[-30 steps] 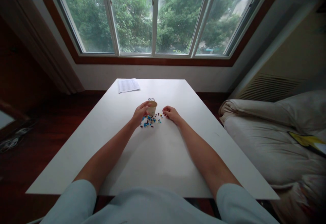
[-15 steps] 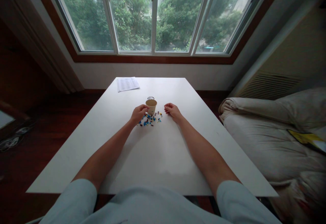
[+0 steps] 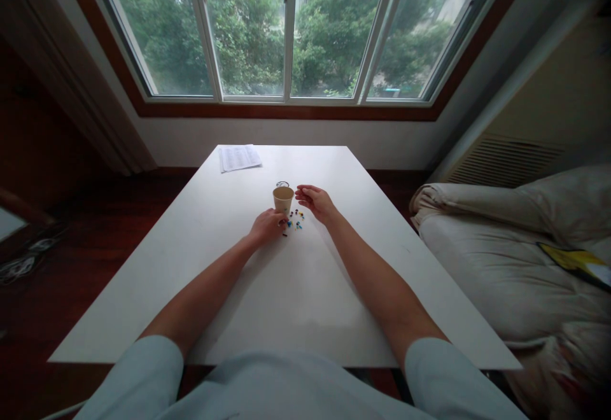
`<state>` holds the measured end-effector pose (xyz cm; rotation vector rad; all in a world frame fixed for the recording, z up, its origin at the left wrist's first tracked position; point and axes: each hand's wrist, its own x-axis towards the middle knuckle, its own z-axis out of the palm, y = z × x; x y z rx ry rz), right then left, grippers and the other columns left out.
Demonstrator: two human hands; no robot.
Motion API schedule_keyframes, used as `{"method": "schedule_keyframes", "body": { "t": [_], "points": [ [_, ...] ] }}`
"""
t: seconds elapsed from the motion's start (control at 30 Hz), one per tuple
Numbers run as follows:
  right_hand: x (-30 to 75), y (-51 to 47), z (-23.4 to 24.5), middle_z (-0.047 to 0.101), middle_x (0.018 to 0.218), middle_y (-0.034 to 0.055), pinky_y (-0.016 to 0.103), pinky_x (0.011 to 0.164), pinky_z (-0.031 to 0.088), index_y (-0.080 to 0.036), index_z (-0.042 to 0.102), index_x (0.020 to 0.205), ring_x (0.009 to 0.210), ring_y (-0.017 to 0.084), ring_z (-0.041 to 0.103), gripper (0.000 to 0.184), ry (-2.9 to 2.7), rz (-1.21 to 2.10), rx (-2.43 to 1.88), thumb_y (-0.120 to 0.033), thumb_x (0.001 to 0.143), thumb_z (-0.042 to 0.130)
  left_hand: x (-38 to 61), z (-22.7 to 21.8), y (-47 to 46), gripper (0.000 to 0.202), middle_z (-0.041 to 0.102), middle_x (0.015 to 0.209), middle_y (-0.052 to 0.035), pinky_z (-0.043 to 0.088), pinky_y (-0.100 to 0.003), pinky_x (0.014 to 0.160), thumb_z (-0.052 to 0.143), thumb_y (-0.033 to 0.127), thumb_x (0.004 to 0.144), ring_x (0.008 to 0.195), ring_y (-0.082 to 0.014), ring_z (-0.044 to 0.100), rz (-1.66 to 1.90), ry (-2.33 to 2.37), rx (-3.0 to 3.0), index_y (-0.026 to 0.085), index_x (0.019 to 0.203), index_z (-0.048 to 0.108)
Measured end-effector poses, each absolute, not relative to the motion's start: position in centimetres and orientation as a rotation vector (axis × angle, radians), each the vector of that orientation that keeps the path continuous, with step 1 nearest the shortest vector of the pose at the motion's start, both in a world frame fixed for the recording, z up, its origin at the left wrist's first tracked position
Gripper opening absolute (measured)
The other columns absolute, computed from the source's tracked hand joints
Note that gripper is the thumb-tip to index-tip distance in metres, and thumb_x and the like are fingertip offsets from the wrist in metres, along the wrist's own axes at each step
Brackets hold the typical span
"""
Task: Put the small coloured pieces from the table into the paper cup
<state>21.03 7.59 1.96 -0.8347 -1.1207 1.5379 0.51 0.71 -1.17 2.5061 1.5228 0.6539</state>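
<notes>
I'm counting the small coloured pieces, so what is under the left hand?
Beside the left hand, a few small coloured pieces show on the white table. Whatever lies directly beneath the hand is covered, so I can't tell.

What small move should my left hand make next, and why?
Probably pinch one of the small coloured pieces: your left hand is right by them, and the upright cup stands open at the top just beyond.

no text can be read, even on the papers
</notes>
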Motion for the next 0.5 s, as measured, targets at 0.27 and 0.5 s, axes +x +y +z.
{"method": "schedule_keyframes", "body": {
  "t": [0.27, 0.5],
  "points": [
    [19.4, 5.3, 4.5, 0.070, 0.113, 0.0087, 0.028, 0.066, 0.059, -0.020, 0.060, 0.122, 0.083, 0.017, 0.071, 0.038, -1.380, 1.568, -0.784, -0.032, 0.086, 0.067, 1.2, -0.9, 0.2, 0.019, 0.070, 0.101, -0.0073, 0.047, -0.036, 0.089, 0.060, 0.029, 0.085, 0.096, -0.0239, 0.059, 0.636, 1.566, 2.499, 0.026, 0.097, 0.075],
    [20.8, 7.7, 2.4, 0.072, 0.098, 0.0062, 0.025, 0.064, 0.054, -0.019, 0.067, 0.105, 0.074, 0.014, 0.068, 0.025, -1.455, 1.245, -0.927, -0.035, 0.086, 0.062, 1.8, -1.1, 0.0, 0.022, 0.069, 0.106, -0.0098, 0.044, -0.040, 0.095, 0.060, 0.022, 0.082, 0.106, -0.0271, 0.058, 0.617, 1.515, 2.560, 0.023, 0.099, 0.075]
  ]
}}
